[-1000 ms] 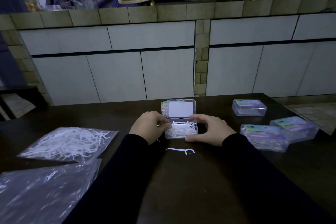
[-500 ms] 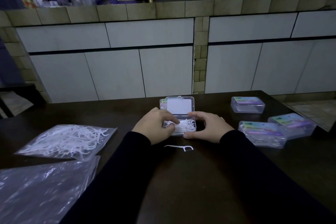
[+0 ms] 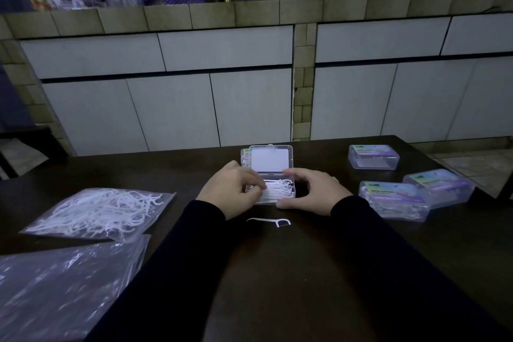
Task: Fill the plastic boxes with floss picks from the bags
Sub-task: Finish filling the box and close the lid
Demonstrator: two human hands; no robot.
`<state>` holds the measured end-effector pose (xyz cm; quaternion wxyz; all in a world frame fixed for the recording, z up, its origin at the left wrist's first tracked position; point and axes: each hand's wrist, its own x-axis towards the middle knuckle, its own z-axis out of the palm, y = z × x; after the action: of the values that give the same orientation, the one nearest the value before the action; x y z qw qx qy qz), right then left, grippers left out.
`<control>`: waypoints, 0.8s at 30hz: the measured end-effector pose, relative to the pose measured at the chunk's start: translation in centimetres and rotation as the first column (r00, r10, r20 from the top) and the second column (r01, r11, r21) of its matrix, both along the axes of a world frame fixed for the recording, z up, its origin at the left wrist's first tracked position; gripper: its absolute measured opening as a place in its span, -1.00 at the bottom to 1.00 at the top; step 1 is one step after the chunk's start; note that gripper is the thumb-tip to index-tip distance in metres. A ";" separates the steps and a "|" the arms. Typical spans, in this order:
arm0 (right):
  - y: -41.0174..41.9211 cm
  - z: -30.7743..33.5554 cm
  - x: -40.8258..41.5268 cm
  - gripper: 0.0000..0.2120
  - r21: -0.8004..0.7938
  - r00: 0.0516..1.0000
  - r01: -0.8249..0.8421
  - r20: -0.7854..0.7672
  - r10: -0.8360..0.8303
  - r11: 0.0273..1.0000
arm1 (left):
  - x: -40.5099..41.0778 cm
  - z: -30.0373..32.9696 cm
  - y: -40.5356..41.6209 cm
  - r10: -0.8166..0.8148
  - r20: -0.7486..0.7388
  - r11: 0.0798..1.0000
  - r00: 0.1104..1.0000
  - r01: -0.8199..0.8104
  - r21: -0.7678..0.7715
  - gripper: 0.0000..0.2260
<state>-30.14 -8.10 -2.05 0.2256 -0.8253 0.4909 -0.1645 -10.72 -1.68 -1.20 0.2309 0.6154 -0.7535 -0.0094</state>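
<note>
Left hand (image 3: pixel 231 191) pinching floss picks (image 3: pixel 279 189) inside open box (image 3: pixel 273 187); right hand (image 3: pixel 311 191) gripping box's right side. Stray pick (image 3: pixel 269 221) lying crosswise just nearer me than box, between both hands.

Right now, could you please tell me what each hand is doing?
Left hand: fingers curled onto floss picks in the open box.
Right hand: holds the box's right side.
</note>
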 end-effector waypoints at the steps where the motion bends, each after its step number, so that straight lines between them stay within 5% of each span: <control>1: 0.0 0.0 0.0 -0.21 0.002 1.000 -0.001 0.002 0.001 1.000 | 0.0 0.0 0.0 0.003 -0.003 1.000 1.000 -0.003 0.006 -0.77; 8: -0.1 -0.3 0.1 -0.18 0.022 1.000 -0.002 0.002 0.002 1.000 | 0.3 -0.1 0.0 0.020 -0.051 0.999 0.998 -0.022 -0.028 -0.79; 13: 0.7 -0.3 0.2 -0.12 -0.133 0.997 0.046 -0.060 -0.054 0.990 | 2.1 -0.3 0.2 0.278 -0.105 0.952 0.955 -0.288 -0.100 -0.81; 17: 2.1 0.3 0.9 -0.45 -0.319 0.996 -0.010 0.085 0.039 0.948 | 3.5 -0.8 0.5 0.498 -0.035 0.866 0.867 -0.495 0.067 -0.54; 20: 3.5 0.9 1.9 -0.76 -0.391 0.987 -0.161 -0.066 0.148 0.906 | 3.0 -0.8 1.1 0.526 0.068 0.833 0.848 -0.529 0.161 -0.31; 24: 4.4 0.9 2.9 -0.82 -0.384 0.957 -0.266 -0.219 0.192 0.884 | 2.6 -1.1 1.2 0.461 0.089 0.866 0.883 -0.470 0.169 -0.36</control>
<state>-27.27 -3.74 -1.11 0.0214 -0.9175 0.3622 -0.1627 -8.14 -0.45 -2.25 0.1508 0.7977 -0.5838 -0.0096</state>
